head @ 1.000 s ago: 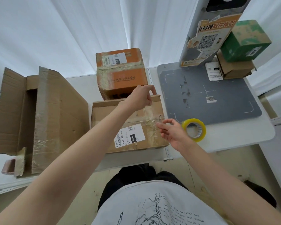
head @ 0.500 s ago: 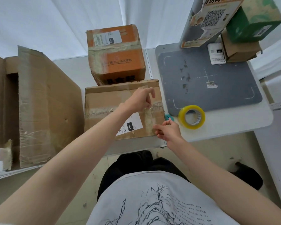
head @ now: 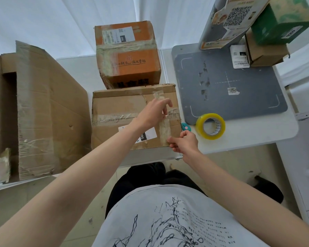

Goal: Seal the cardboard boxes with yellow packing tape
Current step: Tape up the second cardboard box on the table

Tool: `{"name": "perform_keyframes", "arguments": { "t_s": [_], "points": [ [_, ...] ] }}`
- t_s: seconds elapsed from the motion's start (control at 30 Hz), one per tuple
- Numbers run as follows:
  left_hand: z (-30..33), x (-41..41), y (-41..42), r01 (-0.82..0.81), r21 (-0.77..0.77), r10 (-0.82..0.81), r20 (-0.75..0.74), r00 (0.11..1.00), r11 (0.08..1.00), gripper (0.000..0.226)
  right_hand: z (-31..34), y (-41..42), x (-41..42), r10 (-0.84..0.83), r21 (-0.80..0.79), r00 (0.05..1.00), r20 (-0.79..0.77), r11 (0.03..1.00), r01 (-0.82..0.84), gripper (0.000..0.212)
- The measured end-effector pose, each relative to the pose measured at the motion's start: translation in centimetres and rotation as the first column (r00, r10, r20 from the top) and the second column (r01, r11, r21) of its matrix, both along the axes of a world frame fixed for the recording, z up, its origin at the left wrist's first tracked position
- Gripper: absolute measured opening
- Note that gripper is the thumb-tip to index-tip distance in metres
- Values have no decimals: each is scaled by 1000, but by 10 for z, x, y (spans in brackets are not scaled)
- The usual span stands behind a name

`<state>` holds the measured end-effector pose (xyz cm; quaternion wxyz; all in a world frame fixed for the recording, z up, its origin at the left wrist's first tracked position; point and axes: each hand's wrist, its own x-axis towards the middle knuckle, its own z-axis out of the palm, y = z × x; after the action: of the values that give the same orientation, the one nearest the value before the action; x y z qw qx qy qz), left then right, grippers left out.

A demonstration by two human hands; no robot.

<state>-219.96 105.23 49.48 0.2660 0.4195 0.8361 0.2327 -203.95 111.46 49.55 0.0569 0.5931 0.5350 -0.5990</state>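
Note:
A brown cardboard box (head: 118,106) with a white label lies at the table's front edge. A strip of clear yellowish tape (head: 163,127) runs front to back across its right side. My left hand (head: 154,112) presses down on the strip near the box's middle seam. My right hand (head: 185,142) pinches the strip's near end at the box's front right corner. The yellow tape roll (head: 210,126) stands on the white table to the right of the box. An orange taped box (head: 127,54) sits behind the brown one.
A large opened cardboard box (head: 36,107) fills the left. A grey mat (head: 239,97) lies at the right, with a green box (head: 282,20) stacked on a brown one behind it. A small teal cutter (head: 185,127) lies between box and roll.
My left hand came nearer along the box top, laying the tape strip down. My right hand dropped to the box's front right corner with the strip's end. The camera tilted down.

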Motion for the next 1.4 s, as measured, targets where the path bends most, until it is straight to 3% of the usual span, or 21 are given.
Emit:
{"name": "perform_keyframes", "arguments": {
  "t_s": [0.67, 0.87, 1.1, 1.4],
  "points": [
    [-2, 15, 4, -84, -18, 82, -71, 994, 996, 43, 3, 5, -9, 151, 40, 984, 94, 987, -155, 50],
    [-5, 16, 9, -137, -86, 131, -71, 989, 987, 43, 4, 6, -10, 159, 36, 982, 100, 986, -163, 50],
    [3, -4, 11, -169, -191, 193, 119, 974, 967, 35, 0, 3, -3, 157, 57, 986, 62, 985, -160, 47],
    [16, -24, 21, 117, -337, -12, 299, 954, 934, 10, -1, 0, 3, 129, 48, 992, 2, 991, -129, 46]
  ]
}}
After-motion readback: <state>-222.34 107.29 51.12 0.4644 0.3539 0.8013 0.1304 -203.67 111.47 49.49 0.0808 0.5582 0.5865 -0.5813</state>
